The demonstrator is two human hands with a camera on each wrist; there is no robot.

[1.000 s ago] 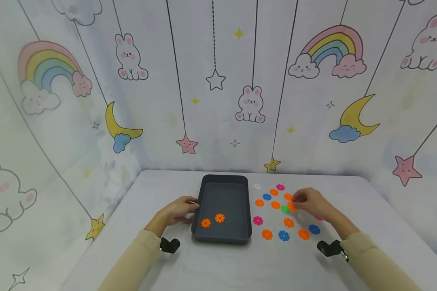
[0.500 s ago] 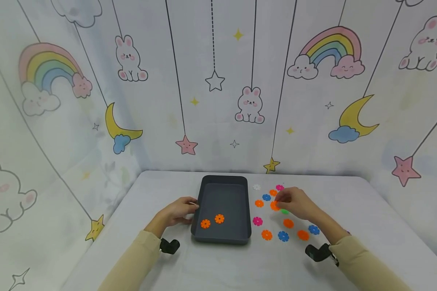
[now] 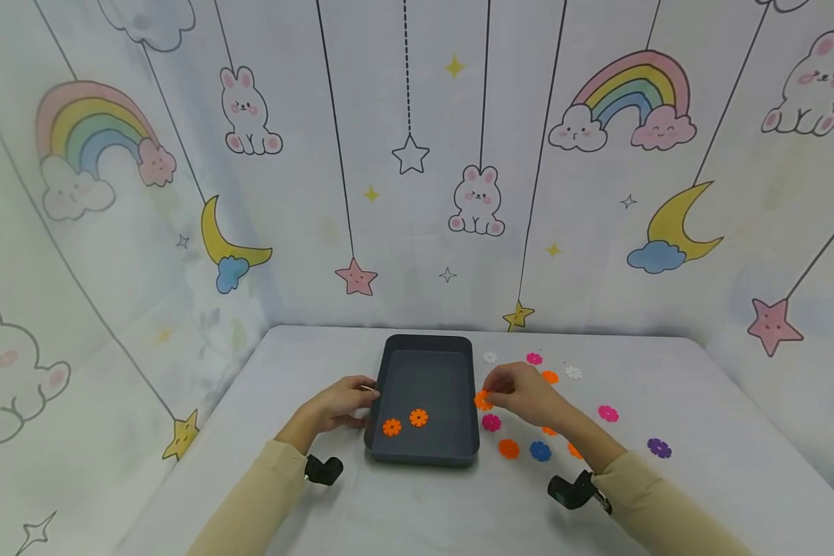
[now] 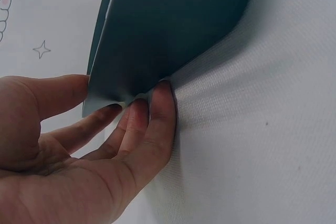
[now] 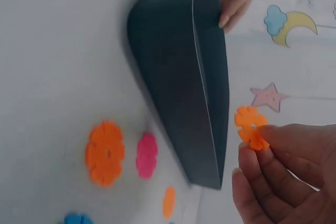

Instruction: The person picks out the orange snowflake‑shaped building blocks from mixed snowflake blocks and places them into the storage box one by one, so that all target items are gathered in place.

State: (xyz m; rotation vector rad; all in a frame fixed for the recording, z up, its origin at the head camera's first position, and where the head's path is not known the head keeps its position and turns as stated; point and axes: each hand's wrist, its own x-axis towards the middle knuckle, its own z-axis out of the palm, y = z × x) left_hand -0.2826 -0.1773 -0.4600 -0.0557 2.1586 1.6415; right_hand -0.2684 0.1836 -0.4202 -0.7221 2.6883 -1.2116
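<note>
Between thumb and fingertips, my right hand [image 3: 524, 392] pinches an orange notched flower-shaped disc [image 5: 252, 128] by its edge. In the head view the disc overlaps the right rim of a dark grey rectangular baking tray [image 3: 424, 455]. My left hand [image 3: 340, 401] holds the tray's left side. In the left wrist view its thumb is at the rim and its curled fingers [image 4: 164, 103] lie against the outer wall, low near the cloth. Inside the tray, toward its near end, lie an orange disc [image 3: 392, 427] and another orange disc [image 3: 419, 418].
Right of the tray, several more discs are spread on the white cloth, among them a magenta disc [image 3: 491, 422], a blue disc [image 3: 540, 451], a purple disc [image 3: 659, 448] and a white disc [image 3: 573, 372]. My right forearm covers some. A patterned curtain [image 3: 306, 193] stands behind.
My right hand has moved left with the orange disc, from over the scattered discs to the tray's right rim. The left hand and tray stay in place.
</note>
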